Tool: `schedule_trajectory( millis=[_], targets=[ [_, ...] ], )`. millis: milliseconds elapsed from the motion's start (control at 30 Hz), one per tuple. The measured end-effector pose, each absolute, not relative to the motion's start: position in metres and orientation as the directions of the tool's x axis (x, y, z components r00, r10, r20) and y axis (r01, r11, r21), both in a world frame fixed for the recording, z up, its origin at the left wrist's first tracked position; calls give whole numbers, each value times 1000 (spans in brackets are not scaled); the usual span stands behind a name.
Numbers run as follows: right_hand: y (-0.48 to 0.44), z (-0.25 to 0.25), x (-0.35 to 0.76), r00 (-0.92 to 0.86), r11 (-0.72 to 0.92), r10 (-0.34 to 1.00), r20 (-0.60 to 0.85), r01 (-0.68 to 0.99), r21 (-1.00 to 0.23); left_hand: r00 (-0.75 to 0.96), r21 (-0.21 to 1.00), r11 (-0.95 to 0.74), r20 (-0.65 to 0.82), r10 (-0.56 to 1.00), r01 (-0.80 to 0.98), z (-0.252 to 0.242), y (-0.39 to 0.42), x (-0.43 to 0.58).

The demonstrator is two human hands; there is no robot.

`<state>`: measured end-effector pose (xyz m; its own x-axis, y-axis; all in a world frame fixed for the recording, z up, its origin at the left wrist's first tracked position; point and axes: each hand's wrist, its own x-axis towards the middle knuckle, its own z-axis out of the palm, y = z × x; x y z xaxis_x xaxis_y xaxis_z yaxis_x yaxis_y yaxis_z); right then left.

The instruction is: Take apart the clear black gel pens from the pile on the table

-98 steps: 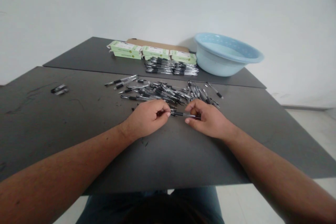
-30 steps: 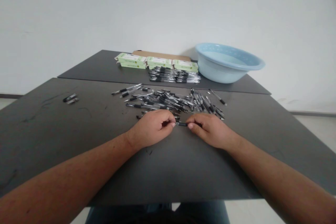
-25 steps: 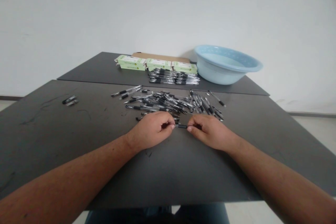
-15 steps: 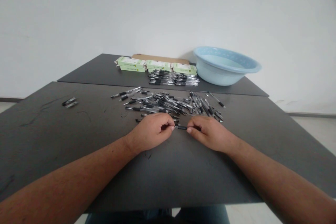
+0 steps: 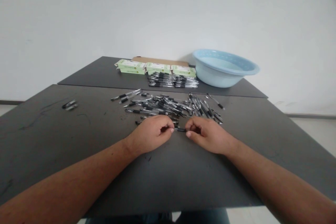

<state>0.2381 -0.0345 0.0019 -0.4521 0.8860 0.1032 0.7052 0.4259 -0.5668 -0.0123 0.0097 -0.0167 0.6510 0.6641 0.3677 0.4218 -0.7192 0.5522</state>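
Observation:
A pen (image 5: 180, 130) with a black grip lies level between my two hands, just in front of a loose heap of pens (image 5: 168, 105). My left hand (image 5: 154, 133) is closed in a pinch on its left part. At the pen's right end, the thumb and forefinger of my right hand (image 5: 208, 134) pinch it. Both ends of the pen are hidden by my fingers. Several pens lie right behind my left knuckles, partly covered by them.
Behind the heap are neatly stacked pens (image 5: 173, 80), green-and-white boxes (image 5: 131, 66) and a brown cardboard piece (image 5: 160, 61). A light blue basin (image 5: 223, 73) stands at the back right. Small black and clear pieces (image 5: 69, 105) lie at the left. A seam crosses the dark table (image 5: 168, 182).
My right fingers have shifted very slightly left along the pen. The whole view has moved a little; both hands keep their pinch on the pen.

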Motion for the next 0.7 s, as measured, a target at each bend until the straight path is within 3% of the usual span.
schedule_trajectory(
  millis=[533,700],
  targets=[
    [-35,0,239,-522,486,848,91,699,-525,652,548,-725,375,659,418,-17,9,-13],
    [-35,0,238,-443,420,891,103,716,-558,652,550,-718,364,665,426,-16,9,-13]
  ],
)
